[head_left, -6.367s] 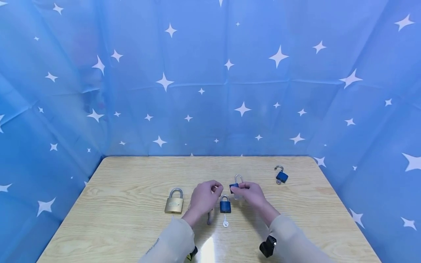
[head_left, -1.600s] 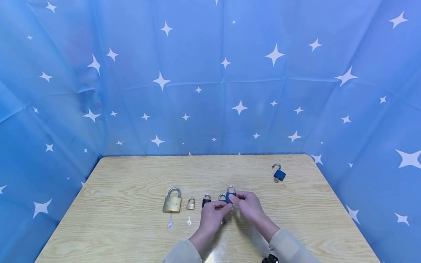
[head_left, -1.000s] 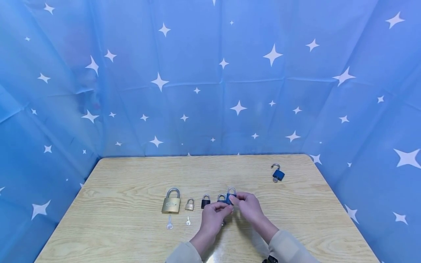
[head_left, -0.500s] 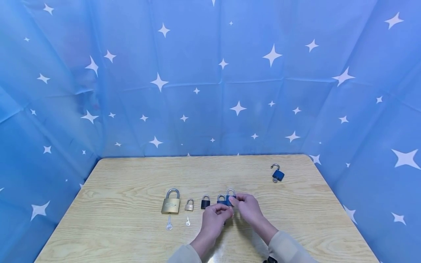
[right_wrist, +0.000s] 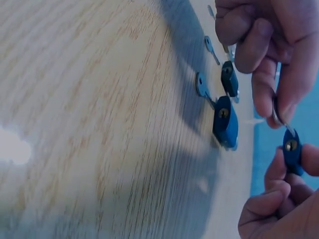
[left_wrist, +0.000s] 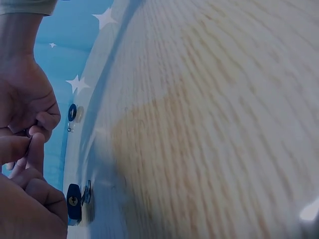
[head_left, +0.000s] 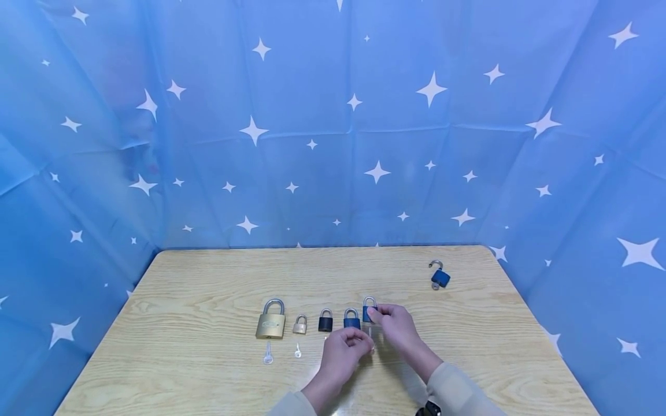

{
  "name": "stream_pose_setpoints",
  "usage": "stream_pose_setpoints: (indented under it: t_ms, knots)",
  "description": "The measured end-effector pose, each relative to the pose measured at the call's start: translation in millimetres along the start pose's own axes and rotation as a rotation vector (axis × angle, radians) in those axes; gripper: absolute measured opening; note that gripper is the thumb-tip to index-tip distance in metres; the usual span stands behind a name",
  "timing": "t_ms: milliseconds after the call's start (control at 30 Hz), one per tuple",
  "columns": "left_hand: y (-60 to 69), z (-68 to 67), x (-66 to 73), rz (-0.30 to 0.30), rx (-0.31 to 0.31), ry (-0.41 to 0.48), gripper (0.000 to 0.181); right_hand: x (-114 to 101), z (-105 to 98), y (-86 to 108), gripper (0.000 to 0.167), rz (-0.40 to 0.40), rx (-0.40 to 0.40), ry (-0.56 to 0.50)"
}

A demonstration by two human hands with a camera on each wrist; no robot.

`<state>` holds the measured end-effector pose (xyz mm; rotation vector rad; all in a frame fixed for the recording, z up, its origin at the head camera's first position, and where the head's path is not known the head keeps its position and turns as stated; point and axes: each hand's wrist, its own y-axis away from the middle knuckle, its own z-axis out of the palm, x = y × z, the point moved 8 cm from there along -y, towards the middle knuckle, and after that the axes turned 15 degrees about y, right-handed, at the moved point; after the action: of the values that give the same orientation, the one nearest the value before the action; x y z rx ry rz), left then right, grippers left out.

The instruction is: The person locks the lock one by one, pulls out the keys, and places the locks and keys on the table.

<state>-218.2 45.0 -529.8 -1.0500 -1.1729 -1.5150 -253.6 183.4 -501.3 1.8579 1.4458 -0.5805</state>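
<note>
My right hand [head_left: 402, 329] pinches a small blue padlock [head_left: 369, 312] by its right side, its shackle pointing away. Close to it, my left hand [head_left: 340, 352] holds a small key [head_left: 371, 341] between thumb and finger. In the right wrist view the key [right_wrist: 275, 110] is pinched by the left hand [right_wrist: 279, 55], its blade close to the keyhole end of the blue padlock [right_wrist: 290, 146]; whether they touch I cannot tell. Another blue padlock [head_left: 351, 319] lies just left, partly behind the left hand, with its key [right_wrist: 201, 84] beside it.
Farther left on the wooden table [head_left: 182, 323] lie a black padlock [head_left: 325, 324], a small brass padlock [head_left: 299, 327] and a large brass padlock [head_left: 270, 326]. Keys lie below the brass ones. An unlocked blue padlock [head_left: 440, 278] with a key is at the back right.
The left hand has moved slightly toward me with the key, which now shows apart from the padlock in the head view. The right hand's padlock has shifted slightly right and away from the neighbouring one.
</note>
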Motion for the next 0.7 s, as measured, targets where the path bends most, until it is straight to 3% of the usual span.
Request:
stream_pose_setpoints:
  t_ms: [267, 700]
  knots:
    - [2.6, -0.3, -2.6, -0.004, -0.017, -0.041, 0.008, 7.3, -2.1, -4.9, 0.025, 0.001, -0.024, 0.073]
    - [5.9, 5.1, -9.9, -0.018, -0.058, -0.072, 0.009, 4.9, 1.6, -8.3, 0.025, -0.094, -0.061, 0.274]
